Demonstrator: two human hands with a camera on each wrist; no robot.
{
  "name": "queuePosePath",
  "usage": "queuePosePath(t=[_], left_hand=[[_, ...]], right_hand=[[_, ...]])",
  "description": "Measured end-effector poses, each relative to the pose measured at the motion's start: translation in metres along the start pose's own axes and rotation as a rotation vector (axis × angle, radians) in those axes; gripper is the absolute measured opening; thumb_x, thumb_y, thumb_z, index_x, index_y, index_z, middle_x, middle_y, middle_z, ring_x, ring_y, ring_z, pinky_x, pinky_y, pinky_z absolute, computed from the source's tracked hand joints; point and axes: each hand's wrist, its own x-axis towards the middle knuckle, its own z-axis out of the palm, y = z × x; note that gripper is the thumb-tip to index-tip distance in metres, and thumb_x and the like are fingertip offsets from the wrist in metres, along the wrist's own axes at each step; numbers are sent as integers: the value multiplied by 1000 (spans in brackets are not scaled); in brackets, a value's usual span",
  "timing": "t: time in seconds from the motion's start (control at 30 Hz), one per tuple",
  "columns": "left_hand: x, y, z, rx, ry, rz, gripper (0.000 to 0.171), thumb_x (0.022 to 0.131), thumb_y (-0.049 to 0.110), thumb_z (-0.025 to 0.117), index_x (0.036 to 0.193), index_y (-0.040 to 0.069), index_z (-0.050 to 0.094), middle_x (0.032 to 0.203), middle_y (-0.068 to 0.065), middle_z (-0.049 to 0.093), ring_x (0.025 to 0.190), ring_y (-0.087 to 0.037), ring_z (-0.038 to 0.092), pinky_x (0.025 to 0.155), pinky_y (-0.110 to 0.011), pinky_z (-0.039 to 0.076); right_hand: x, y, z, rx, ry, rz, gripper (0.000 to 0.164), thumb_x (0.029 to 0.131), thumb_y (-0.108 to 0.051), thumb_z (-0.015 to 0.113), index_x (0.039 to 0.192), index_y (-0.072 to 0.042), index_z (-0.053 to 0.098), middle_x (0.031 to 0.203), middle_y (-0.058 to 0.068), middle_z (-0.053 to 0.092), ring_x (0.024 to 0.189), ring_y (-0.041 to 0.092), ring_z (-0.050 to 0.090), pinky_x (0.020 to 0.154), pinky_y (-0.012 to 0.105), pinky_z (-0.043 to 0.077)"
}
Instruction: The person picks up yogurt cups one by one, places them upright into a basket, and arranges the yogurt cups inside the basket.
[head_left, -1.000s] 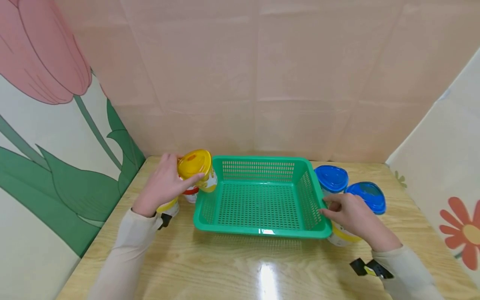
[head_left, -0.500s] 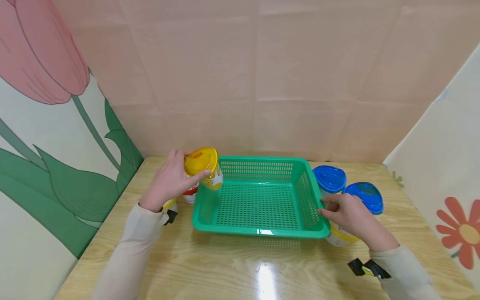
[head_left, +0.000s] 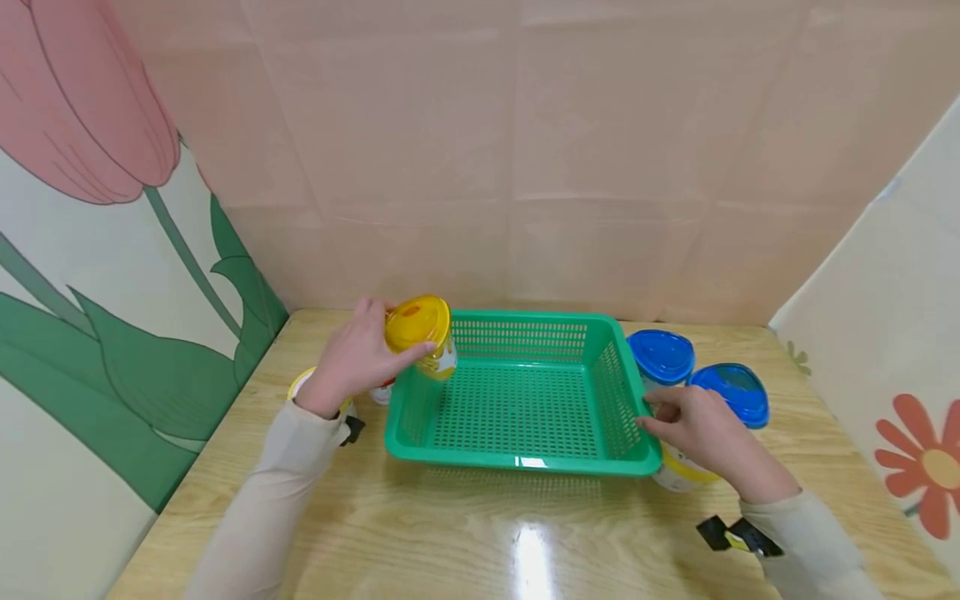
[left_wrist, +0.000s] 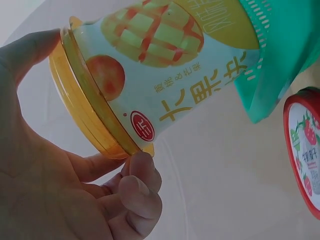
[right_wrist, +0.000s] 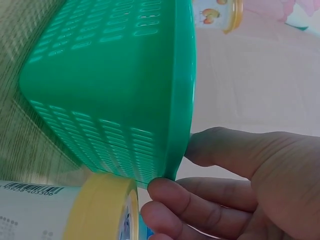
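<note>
At far left, a yellow-rimmed tub [head_left: 300, 382] stands on the wooden table [head_left: 420, 533], partly hidden by the left wrist. The left hand [head_left: 360, 354] grips a yellow-lidded cup [head_left: 420, 325] by its lid, thumb on one side and fingers on the other, holding it tilted over the left end of the green basket [head_left: 465, 458]. A red-lidded tub [head_left: 382, 392] sits just beside that end. The right hand [head_left: 697, 425] pinches the basket's right rim; a yellow-banded tub [head_left: 675, 475] and two blue-lidded tubs [head_left: 662, 356] [head_left: 731, 393] stand near it.
</note>
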Motion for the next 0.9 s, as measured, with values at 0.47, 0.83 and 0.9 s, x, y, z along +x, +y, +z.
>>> queuePosePath(t=[0.47,0.83,0.9], left_hand=[[11,5,17,12,-59,9,83,83,71,62,131,5,46,109,-8,46,72,-22,50,56,-31,43],[23,0,24,36,-98,2,83,82,72,61,128,4,48,104,-8,47,71,-22,49,55,-30,42],[25,-1,25,41,-107,3,84,82,73,60,128,4,48,104,-8,47,71,-22,49,55,-30,42]], right_hand=[[1,0,-2,-10,-8,-7,40,89,-19,76,118,7,68,75,-2,65,65,13,54,53,25,46],[3,1,-1,-14,3,-13,40,88,-16,75,119,8,67,75,-2,64,64,13,54,54,25,47],[3,2,0,-15,2,-13,39,88,-17,75,118,8,67,75,-2,64,65,13,54,54,25,47]])
